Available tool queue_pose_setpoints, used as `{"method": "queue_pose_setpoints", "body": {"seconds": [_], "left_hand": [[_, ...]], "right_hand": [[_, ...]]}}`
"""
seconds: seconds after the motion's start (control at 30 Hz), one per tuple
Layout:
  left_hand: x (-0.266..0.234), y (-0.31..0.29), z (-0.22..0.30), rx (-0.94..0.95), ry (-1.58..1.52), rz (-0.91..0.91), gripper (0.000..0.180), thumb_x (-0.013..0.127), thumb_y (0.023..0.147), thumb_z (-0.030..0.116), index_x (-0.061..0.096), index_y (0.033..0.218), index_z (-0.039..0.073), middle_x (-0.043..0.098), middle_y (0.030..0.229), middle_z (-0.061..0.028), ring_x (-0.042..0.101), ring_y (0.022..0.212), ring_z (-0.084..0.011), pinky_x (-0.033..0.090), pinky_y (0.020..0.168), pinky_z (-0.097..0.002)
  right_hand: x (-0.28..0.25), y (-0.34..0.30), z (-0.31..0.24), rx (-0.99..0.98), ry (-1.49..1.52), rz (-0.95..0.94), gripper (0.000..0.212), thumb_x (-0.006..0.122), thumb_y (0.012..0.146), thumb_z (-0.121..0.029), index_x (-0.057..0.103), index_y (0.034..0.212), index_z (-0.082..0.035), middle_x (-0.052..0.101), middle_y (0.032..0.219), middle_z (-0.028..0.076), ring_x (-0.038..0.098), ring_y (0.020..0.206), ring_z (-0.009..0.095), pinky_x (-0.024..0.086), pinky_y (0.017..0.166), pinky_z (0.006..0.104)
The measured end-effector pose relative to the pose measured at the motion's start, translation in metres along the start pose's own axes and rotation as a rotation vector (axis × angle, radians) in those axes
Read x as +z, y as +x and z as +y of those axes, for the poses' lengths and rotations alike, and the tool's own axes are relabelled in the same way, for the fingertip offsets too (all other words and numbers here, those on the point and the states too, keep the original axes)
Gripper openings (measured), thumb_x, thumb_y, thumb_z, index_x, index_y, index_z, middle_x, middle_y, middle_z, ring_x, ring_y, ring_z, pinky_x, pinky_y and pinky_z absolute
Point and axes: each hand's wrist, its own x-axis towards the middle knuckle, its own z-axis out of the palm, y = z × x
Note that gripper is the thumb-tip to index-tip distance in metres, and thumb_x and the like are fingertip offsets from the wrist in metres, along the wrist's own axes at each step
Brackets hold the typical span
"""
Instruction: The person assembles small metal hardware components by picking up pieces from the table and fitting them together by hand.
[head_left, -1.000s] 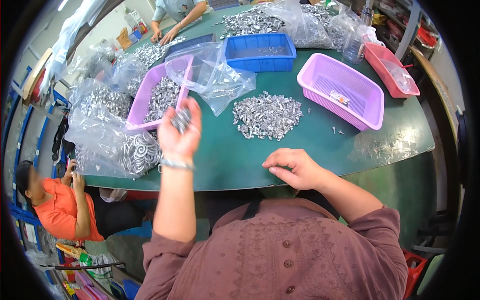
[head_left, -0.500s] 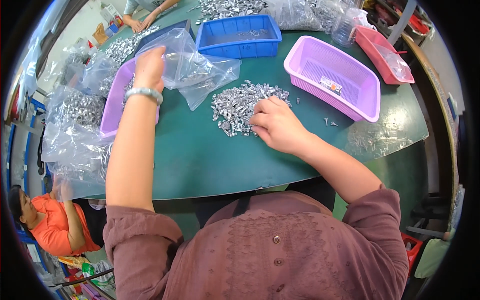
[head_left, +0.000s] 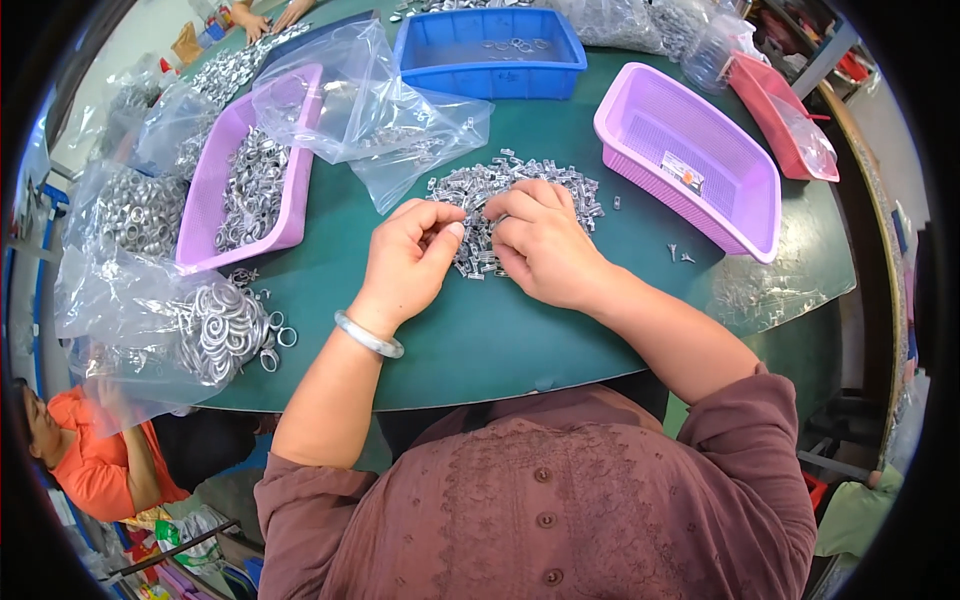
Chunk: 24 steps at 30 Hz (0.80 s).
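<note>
My left hand is at the left edge of a heap of small silvery metal pieces, its thumb and forefinger curled together. Anything between those fingertips is too small to make out. Over the middle of the heap, my right hand bends its fingers down among the pieces, fingertips close together and partly hidden. A pale bangle circles my left wrist. Just beyond the heap lies a clear plastic bag, draped over the rim of a purple basket that holds more grey metal parts.
An empty-looking purple basket stands right of the heap, a blue bin with a few rings behind it. A red tray is far right. Rings spill from a plastic bag at left. Another person sits beyond the table's left edge.
My left hand has come away from the plastic bag by the left basket, moving right and nearer to the heap. My right hand stays over the heap. The whole view has shifted slightly.
</note>
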Motion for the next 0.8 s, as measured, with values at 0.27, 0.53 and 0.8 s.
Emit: {"method": "queue_pose_setpoints", "body": {"seconds": [0.27, 0.53, 0.8], "left_hand": [[0.001, -0.005, -0.004, 0.111, 0.171, -0.074, 0.014, 0.058, 0.076, -0.001, 0.061, 0.09, 0.002, 0.053, 0.079, -0.0041, 0.05, 0.062, -0.0088, 0.041, 0.054, -0.0207], [0.003, -0.01, 0.0, 0.301, 0.414, -0.096, 0.019, 0.066, 0.07, 0.002, 0.062, 0.089, 0.002, 0.053, 0.083, -0.0074, 0.053, 0.07, -0.0208, 0.044, 0.063, -0.028], [0.004, -0.009, 0.0, 0.353, 0.203, -0.003, 0.013, 0.067, 0.07, 0.001, 0.064, 0.083, 0.002, 0.055, 0.078, -0.0067, 0.053, 0.072, -0.0181, 0.043, 0.063, -0.0267]], "right_hand": [[-0.002, 0.003, -0.006, 0.014, -0.078, -0.057, 0.008, 0.06, 0.068, -0.011, 0.062, 0.069, -0.003, 0.054, 0.103, 0.007, 0.042, 0.104, 0.027, 0.03, 0.088, 0.0418], [-0.004, 0.002, -0.008, -0.079, -0.1, -0.055, 0.014, 0.058, 0.068, -0.01, 0.061, 0.078, -0.002, 0.054, 0.102, 0.007, 0.044, 0.103, 0.027, 0.03, 0.089, 0.0419], [-0.016, 0.0, -0.005, 0.021, 0.195, 0.131, 0.015, 0.062, 0.072, -0.008, 0.058, 0.086, -0.006, 0.054, 0.096, 0.007, 0.048, 0.094, 0.027, 0.034, 0.086, 0.0383]]}}
